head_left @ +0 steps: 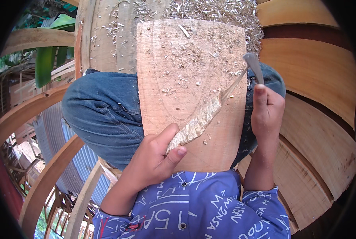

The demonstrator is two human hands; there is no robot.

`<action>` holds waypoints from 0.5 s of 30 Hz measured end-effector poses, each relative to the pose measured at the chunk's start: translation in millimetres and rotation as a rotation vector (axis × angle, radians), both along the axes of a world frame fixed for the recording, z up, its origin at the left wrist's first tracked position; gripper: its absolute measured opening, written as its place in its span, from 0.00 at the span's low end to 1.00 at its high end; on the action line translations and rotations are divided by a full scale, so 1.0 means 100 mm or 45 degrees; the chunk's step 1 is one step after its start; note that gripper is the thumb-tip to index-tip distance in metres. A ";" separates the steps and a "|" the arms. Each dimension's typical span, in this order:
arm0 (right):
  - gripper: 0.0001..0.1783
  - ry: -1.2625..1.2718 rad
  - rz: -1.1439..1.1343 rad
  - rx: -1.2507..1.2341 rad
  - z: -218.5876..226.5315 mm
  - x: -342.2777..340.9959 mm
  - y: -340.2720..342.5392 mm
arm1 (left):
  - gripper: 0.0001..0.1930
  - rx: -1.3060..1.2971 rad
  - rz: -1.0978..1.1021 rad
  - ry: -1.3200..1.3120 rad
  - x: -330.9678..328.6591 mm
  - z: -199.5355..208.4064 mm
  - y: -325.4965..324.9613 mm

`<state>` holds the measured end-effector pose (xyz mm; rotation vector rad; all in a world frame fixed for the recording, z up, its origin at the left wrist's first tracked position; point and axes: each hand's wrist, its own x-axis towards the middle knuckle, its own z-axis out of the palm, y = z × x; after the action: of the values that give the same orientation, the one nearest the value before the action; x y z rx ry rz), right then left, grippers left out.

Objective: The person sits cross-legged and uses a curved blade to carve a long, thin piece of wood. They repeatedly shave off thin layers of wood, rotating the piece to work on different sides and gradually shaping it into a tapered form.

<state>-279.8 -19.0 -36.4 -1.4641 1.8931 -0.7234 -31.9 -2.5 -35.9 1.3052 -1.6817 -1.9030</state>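
My left hand (pixel 157 157) is closed round the lower end of a rough, pale, stick-like piece (pixel 200 121) with a chipped surface. It slants up to the right and tapers to a thin brown end. In my right hand (pixel 267 109) is a grey curved metal blade (pixel 254 65), its broad tip upward and the thumb along it. The stick's thin end meets the blade near its tip; whether the two are joined I cannot tell. Beneath them a light wooden board (pixel 164 93) lies across my lap, with a faint curved line and scattered chips on it.
My bent legs in blue jeans (pixel 102 113) flank the board. Wood shavings (pixel 218 12) are heaped beyond it on the planks (pixel 106 47). Broad wooden slats (pixel 305 63) run down the right side. Curved wooden rails (pixel 46 175) stand at the left, with corrugated metal sheet (pixel 60 149) behind them.
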 end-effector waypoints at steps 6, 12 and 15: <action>0.31 0.012 0.096 0.017 0.01 0.08 0.07 | 0.23 -0.021 0.048 -0.016 -0.02 0.00 0.02; 0.29 0.051 0.115 0.068 -0.01 0.11 0.17 | 0.23 -0.045 -0.019 0.067 0.00 -0.02 0.01; 0.31 0.097 -0.085 0.046 -0.06 -0.01 0.11 | 0.22 0.009 -0.002 0.042 0.01 0.00 0.01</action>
<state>-281.0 -7.7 -42.1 -1.4306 2.0105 -0.6693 -31.0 -1.1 -36.2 1.2685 -1.6613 -1.9227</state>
